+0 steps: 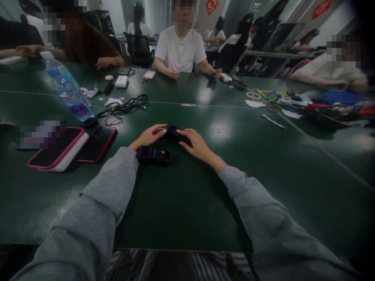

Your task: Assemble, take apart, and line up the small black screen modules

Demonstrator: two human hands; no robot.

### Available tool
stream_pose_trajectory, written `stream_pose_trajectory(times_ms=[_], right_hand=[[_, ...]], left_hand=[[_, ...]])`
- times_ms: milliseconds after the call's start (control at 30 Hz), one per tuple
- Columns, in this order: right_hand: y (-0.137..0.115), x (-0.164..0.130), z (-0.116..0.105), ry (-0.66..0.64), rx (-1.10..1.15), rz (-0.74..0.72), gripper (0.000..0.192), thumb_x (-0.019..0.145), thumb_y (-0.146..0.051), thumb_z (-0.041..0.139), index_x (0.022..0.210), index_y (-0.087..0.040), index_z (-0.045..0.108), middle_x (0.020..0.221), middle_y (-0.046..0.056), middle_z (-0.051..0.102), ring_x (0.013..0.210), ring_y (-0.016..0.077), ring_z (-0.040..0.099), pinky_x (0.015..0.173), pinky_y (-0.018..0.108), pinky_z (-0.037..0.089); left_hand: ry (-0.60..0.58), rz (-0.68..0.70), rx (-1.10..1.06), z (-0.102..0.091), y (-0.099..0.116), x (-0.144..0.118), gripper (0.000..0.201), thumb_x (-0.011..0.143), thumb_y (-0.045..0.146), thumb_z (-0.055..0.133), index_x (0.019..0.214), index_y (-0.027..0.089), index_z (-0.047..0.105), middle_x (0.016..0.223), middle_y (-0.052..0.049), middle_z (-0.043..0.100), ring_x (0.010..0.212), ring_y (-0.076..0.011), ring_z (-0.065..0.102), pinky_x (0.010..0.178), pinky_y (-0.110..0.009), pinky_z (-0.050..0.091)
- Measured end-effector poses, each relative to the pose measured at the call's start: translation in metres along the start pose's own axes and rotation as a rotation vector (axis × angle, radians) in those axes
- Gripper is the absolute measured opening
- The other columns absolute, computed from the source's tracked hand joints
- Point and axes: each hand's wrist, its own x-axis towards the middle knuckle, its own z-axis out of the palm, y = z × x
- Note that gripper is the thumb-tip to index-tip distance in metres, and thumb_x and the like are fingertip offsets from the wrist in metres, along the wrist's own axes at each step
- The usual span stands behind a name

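Note:
A small black handheld device with a dark screen (172, 130) lies on the green table between my hands. My right hand (197, 143) holds its right end, fingers over the top and thumb at the near side. At the other end, my left hand (150, 135) has its fingers stretched towards the device, tips at or very near its edge; whether they touch is unclear. A second black device with a screen and small markings (154, 155) rests just below my left hand, close to the wrist.
Left of me are a red-rimmed phone (98, 144), a larger pink-rimmed device (60, 148), a tilted water bottle (70, 91) and coiled black cables (129, 105). A wrench (274, 121) and a heap of cables (307, 99) lie right. A person in a white shirt (181, 48) sits opposite.

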Motion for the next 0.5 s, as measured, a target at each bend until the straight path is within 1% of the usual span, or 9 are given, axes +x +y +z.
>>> stream_pose_trajectory(times_ms=[100,200,333,433,500], right_hand=[[-0.006,0.0,0.001,-0.021,-0.071,-0.026,0.047,0.101,-0.037,0.052,0.147,-0.031,0.042,0.133,0.012,0.051,0.117,0.0315,0.054,0.095,0.052,0.051],[-0.012,0.001,0.002,-0.035,-0.105,-0.049,0.047,0.102,-0.033,0.05,0.147,-0.031,0.04,0.137,0.012,0.047,0.119,0.0312,0.054,0.095,0.051,0.052],[-0.014,0.002,0.003,-0.042,-0.082,-0.053,0.048,0.102,-0.032,0.049,0.148,-0.032,0.037,0.137,0.012,0.045,0.119,0.0301,0.055,0.094,0.05,0.055],[-0.014,0.001,0.002,-0.055,-0.108,-0.056,0.049,0.103,-0.031,0.048,0.15,-0.032,0.035,0.138,0.013,0.044,0.117,0.03,0.056,0.093,0.05,0.056],[-0.014,0.0,0.001,-0.061,-0.143,-0.067,0.049,0.103,-0.031,0.048,0.15,-0.031,0.034,0.139,0.014,0.044,0.117,0.0302,0.055,0.093,0.051,0.056]], left_hand=[[-0.015,-0.003,0.05,0.0,0.002,0.0,0.069,0.091,0.065,0.055,0.14,0.018,0.056,0.133,-0.015,0.065,0.116,-0.0273,0.064,0.101,-0.045,0.049],[-0.006,-0.027,0.075,0.0,0.003,0.0,0.072,0.088,0.068,0.056,0.137,0.015,0.058,0.131,-0.016,0.066,0.112,-0.0281,0.065,0.099,-0.045,0.05],[0.008,-0.075,0.056,0.0,0.003,0.001,0.072,0.083,0.069,0.06,0.132,0.015,0.06,0.126,-0.014,0.069,0.109,-0.0279,0.067,0.099,-0.046,0.051],[0.002,-0.072,0.028,0.001,0.006,0.001,0.069,0.082,0.066,0.064,0.13,0.017,0.061,0.126,-0.013,0.069,0.109,-0.0274,0.067,0.1,-0.046,0.051],[-0.023,-0.053,-0.006,0.0,0.007,0.001,0.068,0.084,0.064,0.063,0.131,0.016,0.06,0.129,-0.014,0.068,0.113,-0.0274,0.066,0.103,-0.046,0.05]])
